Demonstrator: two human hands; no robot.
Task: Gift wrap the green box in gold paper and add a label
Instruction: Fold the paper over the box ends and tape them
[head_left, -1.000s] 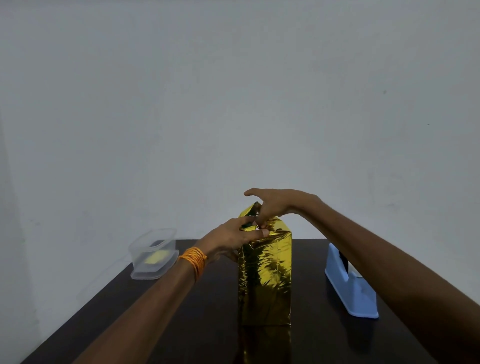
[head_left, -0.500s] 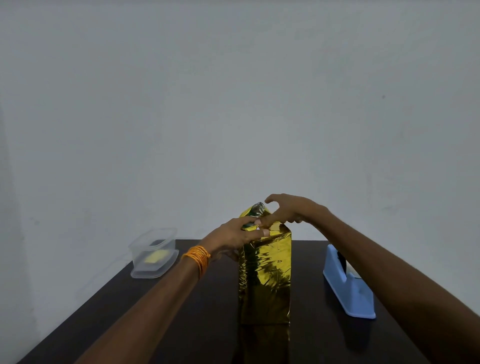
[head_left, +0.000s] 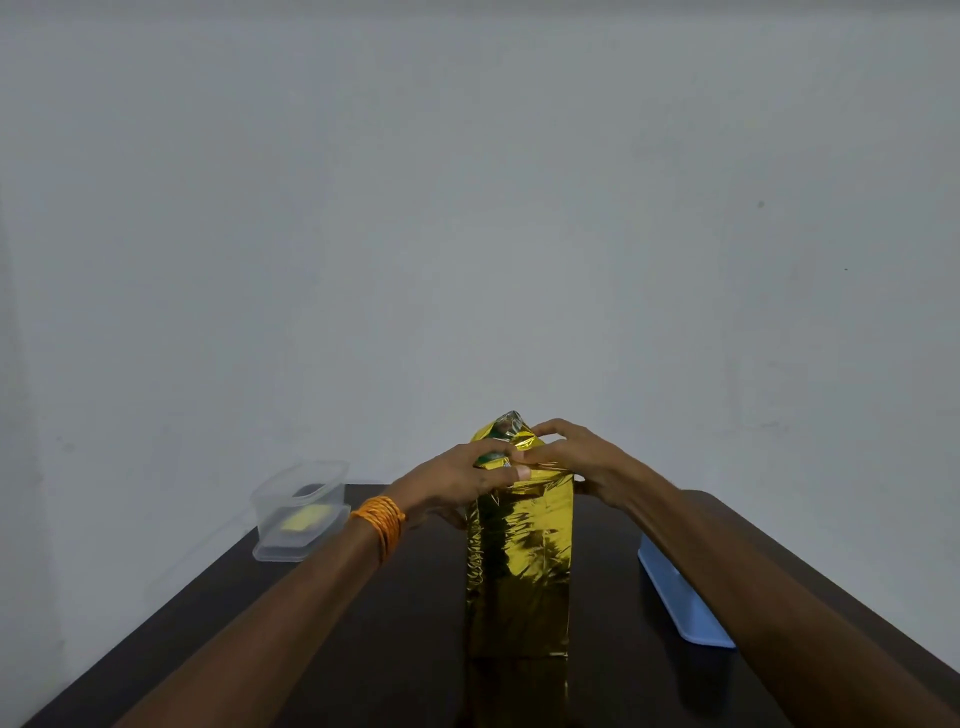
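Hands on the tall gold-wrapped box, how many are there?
2. The left hand presses the top folds of the tall gold-foil-wrapped box from the left; the right hand curls over them from the right.

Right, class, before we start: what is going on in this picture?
A person is gift-wrapping an upright box that stands on a dark table. Its sides are covered in gold paper, but the top end is not yet closed. The left hand presses the paper flat across the top edge, and the right hand pinches a fold there. A blue tape dispenser sits to the right and a clear plastic container to the left, both untouched.
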